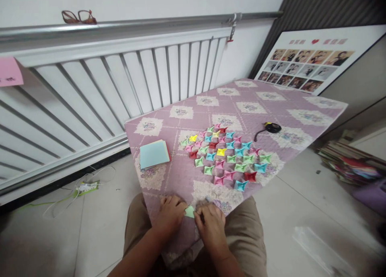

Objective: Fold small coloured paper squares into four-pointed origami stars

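Observation:
A small light green folded paper (189, 212) lies at the near edge of the table between my two hands. My left hand (171, 211) rests on the cloth with its fingers closed on the paper's left side. On the right side, my right hand (210, 220) pinches the paper's corner between thumb and fingers. Beyond my hands, several small folded paper pieces in pink, green, blue, red and yellow (221, 152) stand in slanted rows. To the left sits a stack of square paper (155, 154), light blue on top with a red edge showing.
The table's purple patterned cloth (181, 180) runs back to a white radiator (169, 72). A black tape measure (273, 127) lies at the right. Glasses (79, 17) rest on the pipe. A photo board (313, 62) leans behind; a power strip (87, 187) lies on the floor.

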`<state>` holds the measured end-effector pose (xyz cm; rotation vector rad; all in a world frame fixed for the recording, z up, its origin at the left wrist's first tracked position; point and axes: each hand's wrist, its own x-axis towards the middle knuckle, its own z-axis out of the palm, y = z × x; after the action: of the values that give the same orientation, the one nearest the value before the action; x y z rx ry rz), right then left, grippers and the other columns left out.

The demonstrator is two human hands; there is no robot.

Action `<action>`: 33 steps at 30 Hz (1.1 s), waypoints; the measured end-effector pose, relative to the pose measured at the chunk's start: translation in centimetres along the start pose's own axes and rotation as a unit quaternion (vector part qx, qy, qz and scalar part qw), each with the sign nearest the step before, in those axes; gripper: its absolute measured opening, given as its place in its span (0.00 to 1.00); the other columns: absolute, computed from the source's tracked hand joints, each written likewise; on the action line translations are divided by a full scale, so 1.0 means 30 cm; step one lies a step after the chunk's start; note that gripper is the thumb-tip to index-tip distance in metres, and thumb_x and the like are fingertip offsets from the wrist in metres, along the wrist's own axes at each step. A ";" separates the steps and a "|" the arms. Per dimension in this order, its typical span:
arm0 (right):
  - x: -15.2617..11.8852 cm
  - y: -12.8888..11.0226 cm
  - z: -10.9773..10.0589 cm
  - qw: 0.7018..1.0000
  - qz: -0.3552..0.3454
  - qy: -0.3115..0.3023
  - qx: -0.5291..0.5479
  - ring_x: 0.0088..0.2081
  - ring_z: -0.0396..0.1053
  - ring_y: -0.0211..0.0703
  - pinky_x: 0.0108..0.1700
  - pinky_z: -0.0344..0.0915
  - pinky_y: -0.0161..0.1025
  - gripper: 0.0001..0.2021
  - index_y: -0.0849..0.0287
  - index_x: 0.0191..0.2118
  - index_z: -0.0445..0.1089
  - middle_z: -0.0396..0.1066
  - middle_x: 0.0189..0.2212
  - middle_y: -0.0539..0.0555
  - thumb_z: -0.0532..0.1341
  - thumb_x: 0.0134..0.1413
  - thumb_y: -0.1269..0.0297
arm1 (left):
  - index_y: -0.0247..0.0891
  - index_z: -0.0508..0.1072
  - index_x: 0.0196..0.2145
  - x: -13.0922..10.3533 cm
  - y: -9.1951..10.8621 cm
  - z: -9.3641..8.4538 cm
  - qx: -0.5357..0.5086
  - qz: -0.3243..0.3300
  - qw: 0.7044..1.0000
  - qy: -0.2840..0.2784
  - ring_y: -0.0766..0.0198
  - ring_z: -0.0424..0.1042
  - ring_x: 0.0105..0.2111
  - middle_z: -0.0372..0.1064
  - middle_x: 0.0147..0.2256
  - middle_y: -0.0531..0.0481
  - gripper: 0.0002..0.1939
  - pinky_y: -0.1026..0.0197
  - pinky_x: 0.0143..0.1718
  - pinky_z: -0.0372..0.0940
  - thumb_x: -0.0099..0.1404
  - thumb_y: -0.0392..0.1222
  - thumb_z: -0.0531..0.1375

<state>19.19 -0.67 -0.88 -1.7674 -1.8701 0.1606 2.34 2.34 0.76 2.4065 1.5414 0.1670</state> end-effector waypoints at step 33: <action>-0.126 0.008 0.044 0.975 -0.161 -0.124 -0.086 0.58 0.57 0.58 0.55 0.47 0.63 0.33 0.51 0.62 0.53 0.55 0.61 0.53 0.59 0.49 0.62 | 0.46 0.61 0.58 -0.128 -0.060 0.044 0.083 0.105 0.991 0.025 0.55 0.57 0.56 0.61 0.58 0.51 0.20 0.52 0.54 0.51 0.68 0.40 0.51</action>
<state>18.71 -3.86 -3.27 -1.5801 -2.3876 0.1015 -0.54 -0.66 -0.81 2.7134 1.3674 0.1470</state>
